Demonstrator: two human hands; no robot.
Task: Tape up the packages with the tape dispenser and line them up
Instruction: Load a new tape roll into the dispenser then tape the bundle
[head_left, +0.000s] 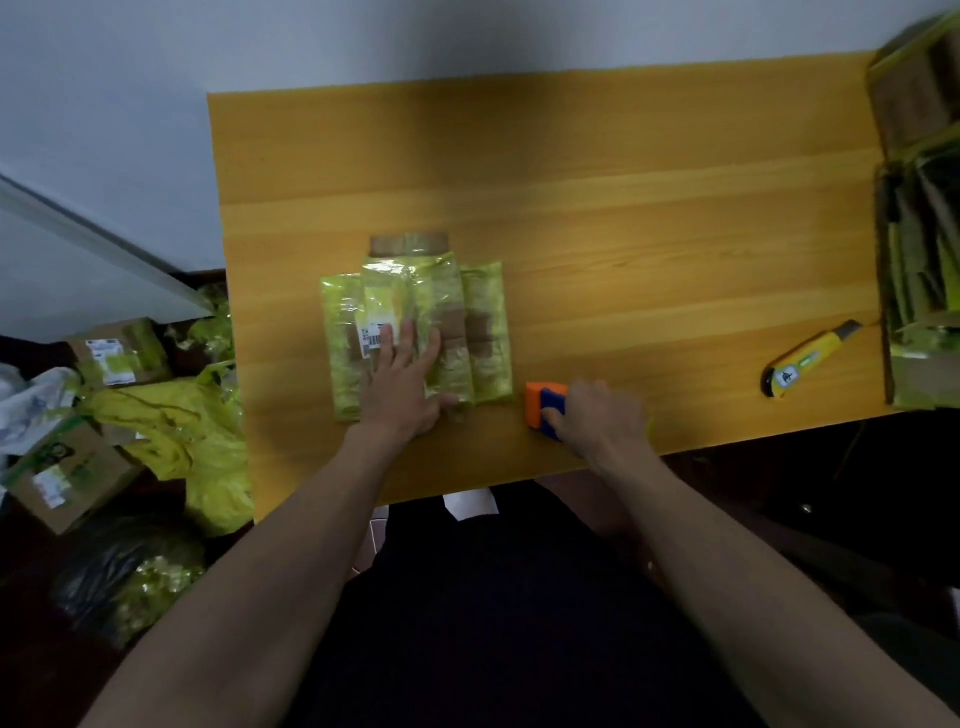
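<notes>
Your left hand (404, 384) lies flat with straight, spread fingers pressing down on the package (415, 332), while your right hand (597, 415) curls around the tape dispenser (544, 408), gripping it from its near right side. Take the package as your landmark: it sits on the wooden table (571, 182), toward the table's left and nearer the front edge than the back. It is a flattened bundle wrapped in shiny yellow-green film, with bare brown cardboard showing at its far end and in a patch to the right of your fingers. A white barcode label (376, 332) lies on top of it, just left of your left fingertips, which partly cover it. Your palm rests over the package's near edge, with the thumb stretched out to the right along that edge.

The dispenser, orange with a blue part, stands on the table just beside the package's near right corner, apart from it by a narrow strip of wood. Your right hand is blurred, so how the fingers sit on the far side cannot be told.

Well to the right of the package, near the table's right end, a yellow utility knife (808, 358) lies at a slant. Beyond it, at the right edge, stands a stack of cardboard and yellow-green wrapped boxes (922, 208). Left of the package, below the table, lie labelled cardboard parcels (119, 353) and a crumpled yellow bag (176, 431).
</notes>
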